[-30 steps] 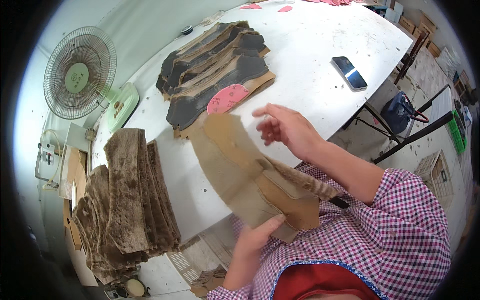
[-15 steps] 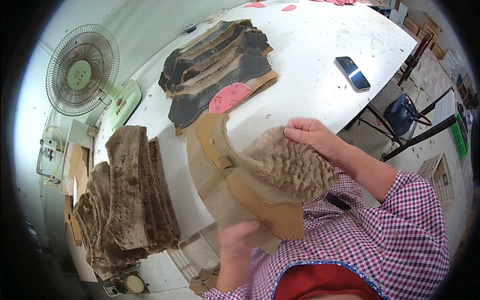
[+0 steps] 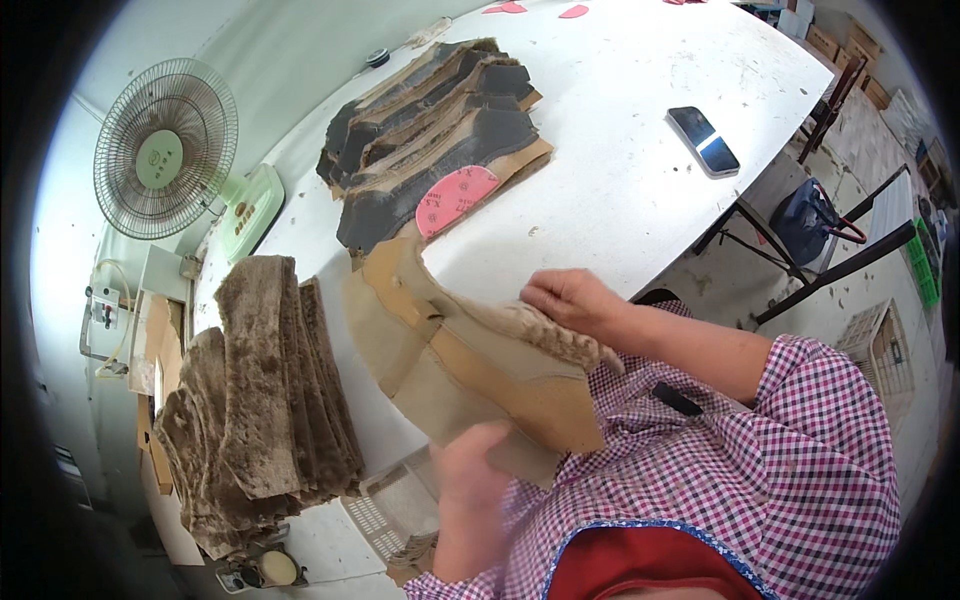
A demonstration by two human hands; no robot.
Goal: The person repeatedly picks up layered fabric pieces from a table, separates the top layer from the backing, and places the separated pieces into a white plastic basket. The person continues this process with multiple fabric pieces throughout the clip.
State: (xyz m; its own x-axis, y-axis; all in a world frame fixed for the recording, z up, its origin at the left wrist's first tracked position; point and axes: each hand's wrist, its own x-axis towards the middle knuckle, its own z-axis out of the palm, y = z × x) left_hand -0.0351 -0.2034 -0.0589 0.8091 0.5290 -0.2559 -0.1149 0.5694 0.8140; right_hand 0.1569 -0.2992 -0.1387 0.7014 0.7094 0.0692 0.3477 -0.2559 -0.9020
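Note:
A tan stitched boot upper (image 3: 465,350) with fluffy brown fur on its back is spread between my hands above the white table. At its right side, my right hand (image 3: 575,302) is closed, pinching the furry edge, which is folded over so that a strip of fur (image 3: 545,328) shows. My left hand (image 3: 468,465), blurred by motion, grips the lower left edge with the thumb on the tan face; its other fingers are hidden. Beyond the upper lies a pile of dark grey and tan uppers (image 3: 420,200), with a pink half-round piece (image 3: 455,198) on top.
To the left stands a thick pile of brown fur pieces (image 3: 265,380). A fan (image 3: 165,150) with a green base is behind it. A phone (image 3: 703,142) lies on the white table (image 3: 620,80) at the right. A plastic basket (image 3: 395,505) sits below my left hand.
My right hand has moved left and down, folding the furry side over, so less fur shows. The upper has tilted and shifted slightly left. My left hand has risen slightly.

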